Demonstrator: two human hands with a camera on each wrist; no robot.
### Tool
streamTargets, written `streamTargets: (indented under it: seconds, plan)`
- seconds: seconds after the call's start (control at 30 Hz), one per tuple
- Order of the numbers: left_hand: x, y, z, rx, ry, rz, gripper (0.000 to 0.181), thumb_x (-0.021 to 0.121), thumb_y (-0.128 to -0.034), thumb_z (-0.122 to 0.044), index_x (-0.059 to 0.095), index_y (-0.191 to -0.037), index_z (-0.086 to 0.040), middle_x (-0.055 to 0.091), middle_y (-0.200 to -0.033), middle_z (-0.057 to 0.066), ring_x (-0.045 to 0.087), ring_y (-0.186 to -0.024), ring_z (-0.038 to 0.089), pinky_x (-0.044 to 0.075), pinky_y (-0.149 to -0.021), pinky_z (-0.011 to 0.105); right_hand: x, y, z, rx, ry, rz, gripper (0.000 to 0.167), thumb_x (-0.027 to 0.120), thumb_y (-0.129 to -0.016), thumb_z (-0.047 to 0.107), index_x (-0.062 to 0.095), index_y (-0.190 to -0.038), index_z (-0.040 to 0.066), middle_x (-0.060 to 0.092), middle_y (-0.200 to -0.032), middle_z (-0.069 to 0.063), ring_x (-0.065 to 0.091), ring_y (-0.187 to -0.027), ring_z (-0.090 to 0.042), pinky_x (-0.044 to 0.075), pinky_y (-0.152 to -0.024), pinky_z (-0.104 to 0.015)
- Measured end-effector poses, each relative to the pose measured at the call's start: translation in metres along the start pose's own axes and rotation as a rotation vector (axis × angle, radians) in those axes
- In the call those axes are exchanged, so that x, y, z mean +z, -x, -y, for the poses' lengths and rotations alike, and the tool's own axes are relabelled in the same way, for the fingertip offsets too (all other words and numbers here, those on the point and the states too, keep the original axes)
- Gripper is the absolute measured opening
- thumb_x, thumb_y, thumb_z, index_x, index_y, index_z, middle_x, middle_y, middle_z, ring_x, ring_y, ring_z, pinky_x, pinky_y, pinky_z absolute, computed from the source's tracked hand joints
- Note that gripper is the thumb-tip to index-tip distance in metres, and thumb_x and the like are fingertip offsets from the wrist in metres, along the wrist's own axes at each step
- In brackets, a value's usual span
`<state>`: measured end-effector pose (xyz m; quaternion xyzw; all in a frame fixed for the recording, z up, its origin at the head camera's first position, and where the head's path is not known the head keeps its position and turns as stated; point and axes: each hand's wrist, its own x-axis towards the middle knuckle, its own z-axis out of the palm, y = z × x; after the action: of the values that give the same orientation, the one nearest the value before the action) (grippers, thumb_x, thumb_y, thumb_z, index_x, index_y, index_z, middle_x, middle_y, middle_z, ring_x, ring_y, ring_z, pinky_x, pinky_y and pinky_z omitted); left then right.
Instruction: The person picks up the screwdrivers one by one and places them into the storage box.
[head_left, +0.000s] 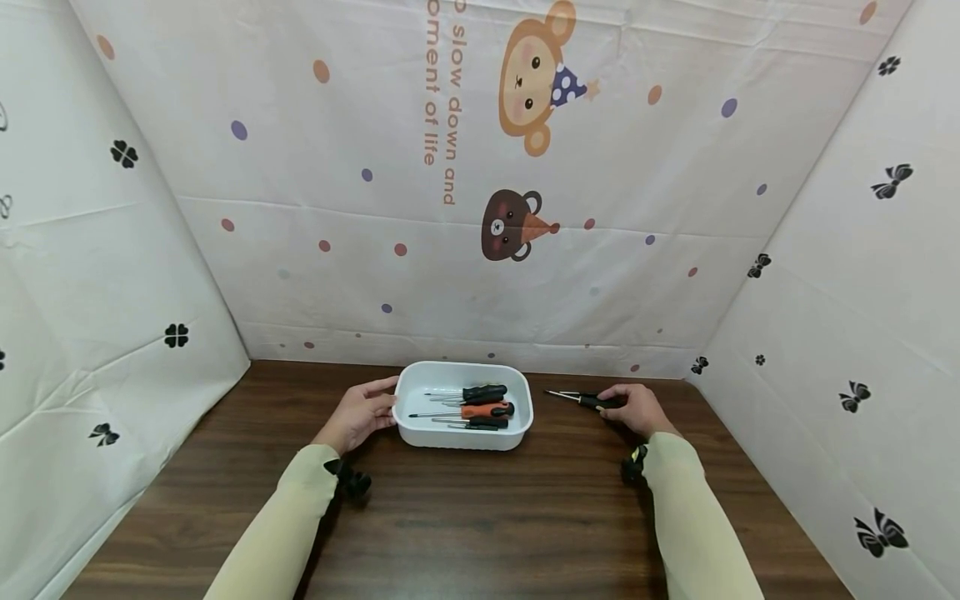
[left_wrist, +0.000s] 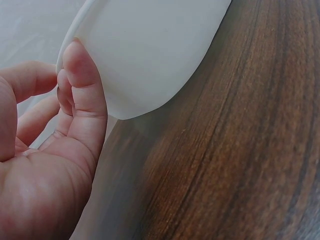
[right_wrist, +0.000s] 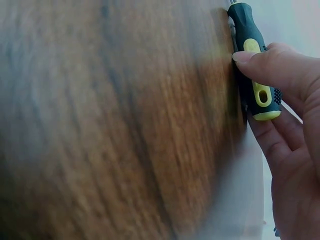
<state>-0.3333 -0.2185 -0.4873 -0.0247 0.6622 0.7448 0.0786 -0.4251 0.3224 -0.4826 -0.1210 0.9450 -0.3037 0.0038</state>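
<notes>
A white plastic tray (head_left: 462,439) sits on the wooden table, with several screwdrivers lying in it side by side. One has an orange and black handle (head_left: 487,410); the others have dark handles. At the tray's left end, my left hand (head_left: 362,414) pinches the rim between thumb and fingers; the left wrist view shows them at the edge of the white wall (left_wrist: 150,55). To the right of the tray, my right hand (head_left: 636,408) grips a screwdriver by its black and yellow handle (right_wrist: 248,31), its shaft pointing left. A second thin shaft seems to lie beside it; I cannot tell whose.
The dark brown wooden table (head_left: 480,517) runs up to a white printed cloth wall (head_left: 315,283) just behind the tray. More cloth walls stand at the left (head_left: 75,275) and right (head_left: 817,333). Small black devices are worn at both wrists.
</notes>
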Motion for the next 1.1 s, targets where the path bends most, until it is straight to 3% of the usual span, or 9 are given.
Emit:
streamTargets:
  seconds: [0.53, 0.77, 0.93, 1.1]
  plan:
    - [0.001, -0.001, 0.0, 0.006, 0.002, -0.016, 0.054, 0.062, -0.0996, -0.004, 0.048, -0.152, -0.003, 0.074, -0.113, 0.021, 0.069, -0.076, 0.015, 0.061, -0.071, 0.027, -0.005, 0.007, 0.011, 0.028, -0.008, 0.0, 0.028, 0.083, -0.087, 0.021, 0.079, -0.112, 0.01, 0.07, -0.126, -0.02, 0.066, -0.115, -0.038, 0.055, -0.095, -0.053]
    - [0.001, -0.002, 0.001, 0.003, 0.001, -0.016, 0.053, 0.062, -0.1004, -0.005, 0.048, -0.152, -0.003, 0.073, -0.115, 0.021, 0.068, -0.075, 0.015, 0.061, -0.071, 0.027, -0.006, 0.014, 0.018, 0.029, -0.011, -0.013, 0.031, 0.079, -0.091, 0.025, 0.077, -0.118, 0.011, 0.066, -0.134, -0.02, 0.059, -0.125, -0.042, 0.052, -0.1, -0.057]
    - [0.002, -0.002, 0.0, 0.007, -0.012, -0.019, 0.053, 0.062, -0.1008, -0.005, 0.048, -0.152, -0.004, 0.071, -0.118, 0.023, 0.066, -0.07, 0.013, 0.061, -0.069, 0.026, -0.009, 0.018, 0.022, 0.023, -0.018, -0.06, 0.034, 0.077, -0.093, 0.031, 0.076, -0.123, 0.014, 0.065, -0.136, -0.018, 0.06, -0.123, -0.04, 0.056, -0.092, -0.051]
    - [0.003, -0.002, 0.0, -0.011, -0.009, -0.043, 0.052, 0.062, -0.1004, -0.005, 0.05, -0.151, -0.005, 0.068, -0.122, 0.025, 0.065, -0.068, 0.013, 0.061, -0.068, 0.026, -0.012, 0.02, 0.032, 0.007, -0.029, -0.091, 0.035, 0.077, -0.092, 0.033, 0.076, -0.124, 0.017, 0.067, -0.134, -0.016, 0.064, -0.111, -0.033, 0.055, -0.08, -0.038]
